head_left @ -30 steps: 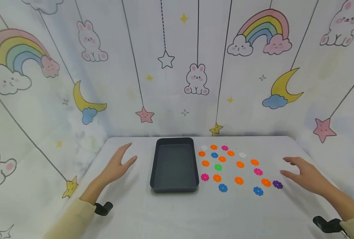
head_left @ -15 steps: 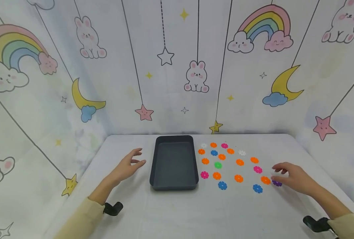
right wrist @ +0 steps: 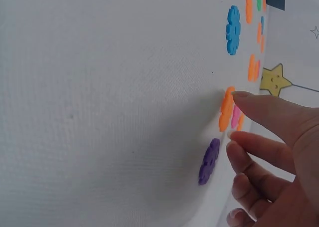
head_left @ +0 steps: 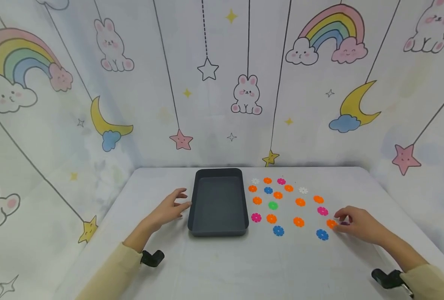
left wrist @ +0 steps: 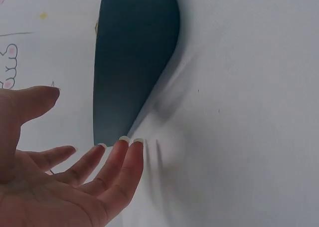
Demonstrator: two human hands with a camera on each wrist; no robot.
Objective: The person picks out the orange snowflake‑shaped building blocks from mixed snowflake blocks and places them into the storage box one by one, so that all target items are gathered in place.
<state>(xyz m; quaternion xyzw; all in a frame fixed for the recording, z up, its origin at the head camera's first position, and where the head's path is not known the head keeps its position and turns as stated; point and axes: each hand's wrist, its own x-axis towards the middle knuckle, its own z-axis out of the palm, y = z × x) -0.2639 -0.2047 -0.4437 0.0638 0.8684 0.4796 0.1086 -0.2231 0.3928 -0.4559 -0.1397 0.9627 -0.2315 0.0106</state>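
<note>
At the left side of the dark tray (head_left: 219, 234), my left hand (head_left: 169, 210) has its fingers spread, fingertips by the tray's wall (left wrist: 132, 52); whether they touch cannot be told. My right hand (head_left: 364, 225) hovers at the right end of the flower-shaped pieces, thumb and fingers apart around the space by an orange piece (head_left: 331, 224). In the right wrist view the right hand (right wrist: 279, 152) has its thumb tip over that orange piece (right wrist: 227, 110), and a purple piece (right wrist: 209, 162) lies beside its fingers. Neither hand holds anything.
Several flat pieces lie right of the tray, among them a blue one (head_left: 322, 234), a pink one (head_left: 323, 211), a green one (head_left: 273, 205) and a white one (head_left: 303, 190). A patterned cloth (head_left: 214, 112) stands behind the white table (head_left: 214, 271).
My left hand has moved right, up to the tray's side. My right hand has moved left over the purple piece to the orange one, its fingers drawing closer together.
</note>
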